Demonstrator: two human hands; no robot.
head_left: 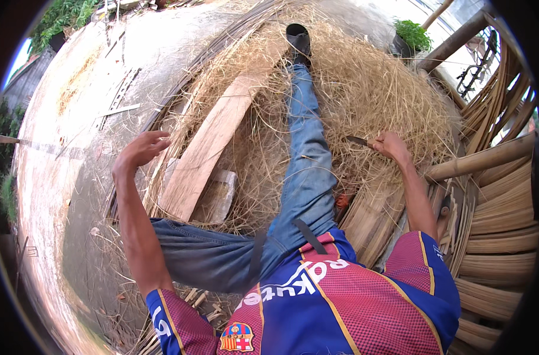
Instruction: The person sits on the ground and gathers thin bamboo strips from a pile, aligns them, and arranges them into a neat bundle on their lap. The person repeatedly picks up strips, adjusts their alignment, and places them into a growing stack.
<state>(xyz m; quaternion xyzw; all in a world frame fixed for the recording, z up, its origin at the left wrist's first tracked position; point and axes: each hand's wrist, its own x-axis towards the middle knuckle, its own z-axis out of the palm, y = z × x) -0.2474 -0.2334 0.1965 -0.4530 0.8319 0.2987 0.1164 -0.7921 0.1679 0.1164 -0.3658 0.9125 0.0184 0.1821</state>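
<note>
In my right hand (pixel 391 146) is a knife (pixel 358 141), its dark blade pointing left toward my outstretched leg. The hand is closed round the handle, over a heap of pale, curly shavings (pixel 370 83). My left hand (pixel 144 149) is raised on the other side, fingers loosely stretched and nothing seen in them. Nearest to it are long thin strips (pixel 154 186) and a wooden plank (pixel 213 145) that slopes away from me. A pale block (pixel 221 195) sits beside the plank's near end, partly beneath it.
At the right stand bundles of split strips (pixel 500 236) and a thick pole (pixel 482 158). Flat wooden slats (pixel 373 219) lie by my right hip. A potted plant (pixel 412 35) is at the far right. Pale concrete (pixel 97 177) stretches out on the left.
</note>
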